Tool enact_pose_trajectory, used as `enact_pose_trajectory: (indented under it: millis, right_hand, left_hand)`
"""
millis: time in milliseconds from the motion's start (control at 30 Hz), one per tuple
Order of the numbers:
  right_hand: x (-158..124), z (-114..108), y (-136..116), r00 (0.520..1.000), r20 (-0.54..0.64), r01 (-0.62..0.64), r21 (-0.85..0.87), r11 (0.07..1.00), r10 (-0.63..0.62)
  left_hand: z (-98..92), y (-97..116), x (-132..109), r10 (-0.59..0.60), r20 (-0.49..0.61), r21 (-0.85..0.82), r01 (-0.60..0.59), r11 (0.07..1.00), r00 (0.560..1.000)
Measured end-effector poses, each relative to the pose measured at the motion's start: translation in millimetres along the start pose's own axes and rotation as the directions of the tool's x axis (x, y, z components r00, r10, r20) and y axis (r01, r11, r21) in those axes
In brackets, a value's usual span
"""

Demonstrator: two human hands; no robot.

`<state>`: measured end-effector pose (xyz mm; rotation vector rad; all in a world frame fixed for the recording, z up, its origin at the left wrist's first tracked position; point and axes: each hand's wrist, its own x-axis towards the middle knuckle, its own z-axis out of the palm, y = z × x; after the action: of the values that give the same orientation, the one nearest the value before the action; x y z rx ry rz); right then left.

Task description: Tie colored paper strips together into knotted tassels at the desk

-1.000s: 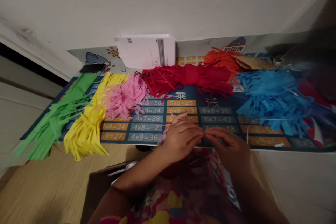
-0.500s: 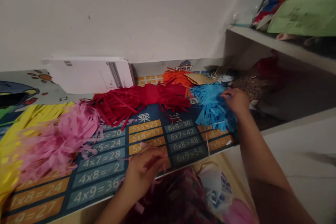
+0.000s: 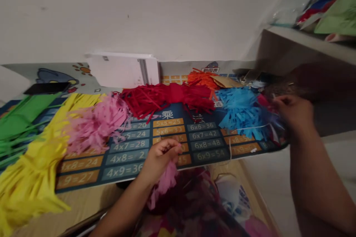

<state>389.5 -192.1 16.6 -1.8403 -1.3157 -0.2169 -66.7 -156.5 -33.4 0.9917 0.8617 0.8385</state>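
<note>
Pink fringe hangs from the left hand [image 3: 162,157]: its thumb and forefinger pinch together on the tuft [image 3: 168,177], which drops beneath the palm at the near edge of the tabletop [image 3: 201,155]. Off to the far right, the right hand [image 3: 297,114] is raised with its thumb and forefinger close together (something pale shows at the tips, too blurred to name), so I cannot tell whether it grasps anything. Just beside those fingertips is a blurred, shiny red wrapper [image 3: 274,118].

Between the hands, but nearer the right one, lies a blue bundle [image 3: 240,107] of cut strips. A white string [image 3: 230,148] crosses its near side and bends down over the edge. Beyond the left hand stretches a red bundle [image 3: 174,94], with an orange bundle [image 3: 200,78] behind its right end. To the left of the left hand come a pink bundle [image 3: 94,124], then a yellow bundle [image 3: 44,152], its near end spilling past the edge, and farthest out a green bundle [image 3: 22,118]. Behind the green, a dark slab [image 3: 47,88] lies flat.
</note>
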Motion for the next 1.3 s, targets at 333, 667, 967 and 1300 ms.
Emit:
enact_pose_trajectory:
  millis: [333, 667, 967, 1300]
  right_hand:
    - [-163, 94, -209, 0.971, 0.241, -0.095, 0.425, 0.9, -0.011]
    - [-184, 121, -236, 0.957, 0.272, -0.04, 0.467, 0.883, -0.101]
    - [-182, 123, -237, 0.951, 0.271, 0.011, 0.451, 0.892, -0.149]
    - [-177, 123, -228, 0.878, 0.427, 0.013, 0.431, 0.902, -0.217]
  left_hand:
    - [-0.2, -16, -9, -0.205, -0.04, -0.455, 0.164, 0.875, 0.978]
    - [-8.6, -17, -12, -0.152, -0.145, -0.493, 0.062, 0.868, 0.978]
    - [-9.1, -21, -10, -0.121, -0.104, -0.489, 0.055, 0.87, 0.987]
    - [-5.5, -26, -13, 0.126, -0.162, -0.264, -0.166, 0.95, 0.979]
